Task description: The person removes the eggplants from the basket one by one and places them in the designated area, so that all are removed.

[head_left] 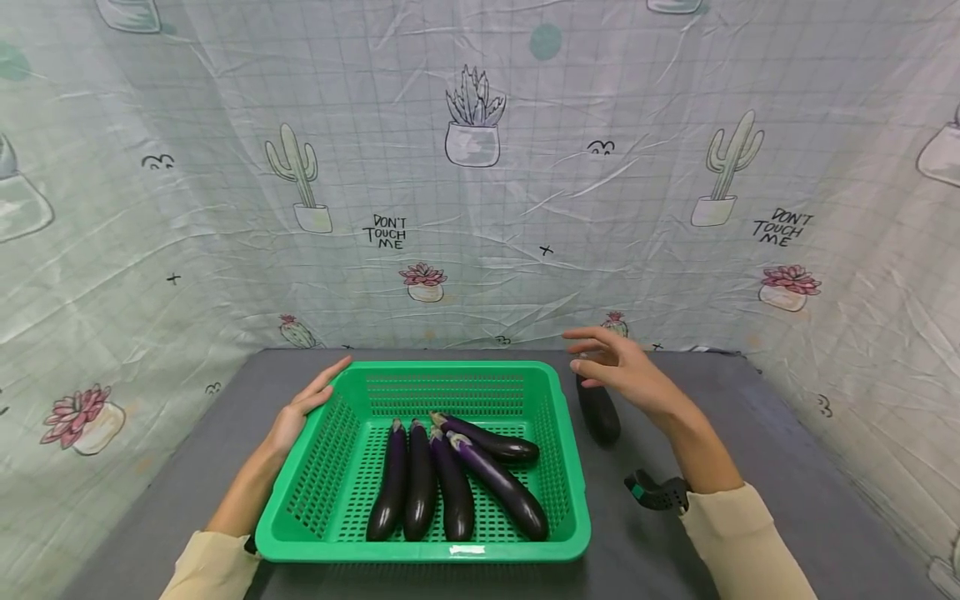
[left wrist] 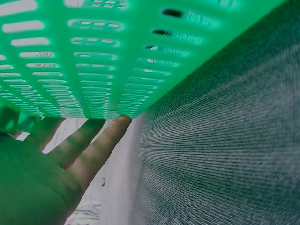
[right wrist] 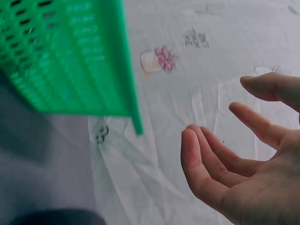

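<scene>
- Bench (head_left: 187, 492): grey; its far edge meets a pale curtain (head_left: 510, 196) printed with potted plants and the words "DON'T TOUCH ME".
- Left sleeve (head_left: 213, 567): cream; toward the bench's near left corner; a dark strap shows partly at its cuff.
- Left hand (head_left: 298, 412): fingers extended and parted, not curled round anything; it rests along the basket's left side, fingertips at the rim near the far left corner; the left wrist view shows straight fingers against the slotted wall.
- Basket (head_left: 337, 551): green, slotted, upright on the bench; it stands toward the near edge and left of the middle; it holds five eggplants.
- Eggplants in the basket, left to right: first (head_left: 387, 492), second (head_left: 420, 487) and third (head_left: 453, 492) lie side by side, stems toward the far edge, thick ends by the near wall; fourth (head_left: 502, 487) slants, thick end toward the near right corner; fifth (head_left: 495, 442) lies beyond it, thick end toward the right wall.
- Loose eggplant (head_left: 598, 412): on the bench just beside the basket's right wall, toward the far edge; thick end nearer the wearer.
- Right hand (head_left: 628, 368): raised over the loose eggplant's stem end; fingers loosely bent, thumb apart, nothing gripped; contact with the stem cannot be told.
- Band (head_left: 663, 495): black with a green part, at the right wrist.
- Right sleeve (head_left: 750, 542): cream; toward the near right corner.
</scene>
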A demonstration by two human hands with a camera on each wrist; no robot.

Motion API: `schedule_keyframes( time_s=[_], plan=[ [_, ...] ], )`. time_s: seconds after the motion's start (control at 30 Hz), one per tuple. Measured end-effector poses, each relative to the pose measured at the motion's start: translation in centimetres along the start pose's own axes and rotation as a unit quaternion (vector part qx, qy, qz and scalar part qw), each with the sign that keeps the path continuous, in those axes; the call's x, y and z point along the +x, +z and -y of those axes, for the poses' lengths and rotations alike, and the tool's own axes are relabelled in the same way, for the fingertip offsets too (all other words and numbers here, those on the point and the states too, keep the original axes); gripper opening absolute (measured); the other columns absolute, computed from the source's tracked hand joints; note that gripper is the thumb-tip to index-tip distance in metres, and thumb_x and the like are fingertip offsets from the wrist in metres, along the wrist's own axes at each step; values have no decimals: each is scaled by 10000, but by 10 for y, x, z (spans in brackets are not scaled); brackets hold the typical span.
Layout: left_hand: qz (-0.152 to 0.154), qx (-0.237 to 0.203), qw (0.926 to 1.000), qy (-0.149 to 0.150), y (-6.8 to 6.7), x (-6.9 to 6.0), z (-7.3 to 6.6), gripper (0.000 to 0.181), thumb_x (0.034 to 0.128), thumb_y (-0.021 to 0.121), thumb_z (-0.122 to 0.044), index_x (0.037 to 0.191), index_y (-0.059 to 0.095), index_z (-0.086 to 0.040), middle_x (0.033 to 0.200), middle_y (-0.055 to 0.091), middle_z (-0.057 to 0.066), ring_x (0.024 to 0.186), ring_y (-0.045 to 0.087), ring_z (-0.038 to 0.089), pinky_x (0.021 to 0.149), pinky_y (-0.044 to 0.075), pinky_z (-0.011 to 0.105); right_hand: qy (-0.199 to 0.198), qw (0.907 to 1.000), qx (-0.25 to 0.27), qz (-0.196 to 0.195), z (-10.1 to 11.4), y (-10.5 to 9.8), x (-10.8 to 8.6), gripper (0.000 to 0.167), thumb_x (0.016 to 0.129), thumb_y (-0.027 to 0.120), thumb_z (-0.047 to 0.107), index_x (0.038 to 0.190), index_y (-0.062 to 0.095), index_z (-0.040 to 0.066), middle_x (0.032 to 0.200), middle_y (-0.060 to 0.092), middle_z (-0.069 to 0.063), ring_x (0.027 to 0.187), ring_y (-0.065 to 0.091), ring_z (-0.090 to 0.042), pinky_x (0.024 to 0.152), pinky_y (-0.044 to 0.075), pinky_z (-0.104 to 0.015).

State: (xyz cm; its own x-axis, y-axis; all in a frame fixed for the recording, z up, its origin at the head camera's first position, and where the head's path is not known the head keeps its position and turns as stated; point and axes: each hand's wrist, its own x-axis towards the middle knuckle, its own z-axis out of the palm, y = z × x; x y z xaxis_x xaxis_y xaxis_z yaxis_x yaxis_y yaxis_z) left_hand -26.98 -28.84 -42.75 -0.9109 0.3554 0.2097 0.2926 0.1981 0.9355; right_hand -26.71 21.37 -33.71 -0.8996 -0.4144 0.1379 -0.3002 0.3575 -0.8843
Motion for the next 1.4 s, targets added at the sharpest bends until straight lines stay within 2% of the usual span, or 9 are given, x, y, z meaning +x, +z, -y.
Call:
schedule_keyframes(
  time_s=[0.13,0.33,0.43,0.57,0.7,0.8,0.97,1.17,1.4],
  plan=[
    [39,-67,9999,-79,0,0,1,560,1147,259,-225,1667,139,-57,1734,-21,224,1564,-30,498,1197,117,674,-60,9996,43,267,16,9,10,491,1057,616,247,1519,493,136,1467,535,-216,1296,583,-425,977,571,-498],
    [146,-263,9995,-87,0,1,2,566,1152,246,-241,1672,108,-66,1736,-28,214,1563,213,235,1117,361,214,-111,9974,-86,707,42,23,26,478,1053,621,260,1510,503,187,1481,535,-195,1269,603,-429,972,564,-533],
    [163,-369,9992,-75,1,2,2,570,1152,246,-237,1670,97,-54,1737,-39,206,1571,179,265,1054,374,110,-79,9959,-154,884,56,32,36,482,1048,624,264,1512,501,213,1486,537,-162,1270,614,-387,973,565,-531],
    [98,-242,9997,3,2,3,0,560,1147,253,-211,1664,128,-35,1732,-14,228,1570,-11,470,1224,254,351,-68,9938,-260,1078,72,43,48,501,1044,627,256,1524,491,209,1493,533,-148,1257,632,-333,947,589,-460],
    [93,-214,9997,41,2,3,1,557,1145,251,-202,1663,134,-34,1730,-11,235,1567,-30,485,1220,247,300,-34,9911,-208,1313,80,58,62,502,1046,620,214,1527,485,170,1516,507,-156,1255,631,-352,918,604,-424],
    [161,-336,9993,7,0,3,3,560,1150,237,-215,1670,105,-54,1734,-37,220,1590,166,290,1047,347,81,79,9889,-132,1475,82,72,72,484,1046,622,197,1513,498,167,1510,513,-148,1269,618,-355,898,611,-412],
    [284,-681,9973,3,0,1,4,566,1152,227,-213,1672,67,-56,1720,-77,253,1387,407,-81,1055,438,137,184,9832,-28,1815,80,98,85,479,1049,618,178,1511,493,155,1468,533,-194,1270,609,-341,863,623,-395],
    [272,-700,9972,-7,1,1,4,565,1153,227,-213,1670,68,-49,1719,-81,253,1369,423,-88,1047,445,137,364,9744,171,2213,77,129,93,493,1046,619,159,1519,479,150,1436,516,-231,1205,647,-305,850,628,-389],
    [285,-816,9962,-61,0,0,3,570,1155,233,-221,1672,61,-58,1721,-80,250,1363,454,-64,1040,465,155,744,9631,429,2551,71,160,100,517,1045,620,147,1532,452,110,1406,571,-229,1263,621,-366,943,587,-545]
  ],
)
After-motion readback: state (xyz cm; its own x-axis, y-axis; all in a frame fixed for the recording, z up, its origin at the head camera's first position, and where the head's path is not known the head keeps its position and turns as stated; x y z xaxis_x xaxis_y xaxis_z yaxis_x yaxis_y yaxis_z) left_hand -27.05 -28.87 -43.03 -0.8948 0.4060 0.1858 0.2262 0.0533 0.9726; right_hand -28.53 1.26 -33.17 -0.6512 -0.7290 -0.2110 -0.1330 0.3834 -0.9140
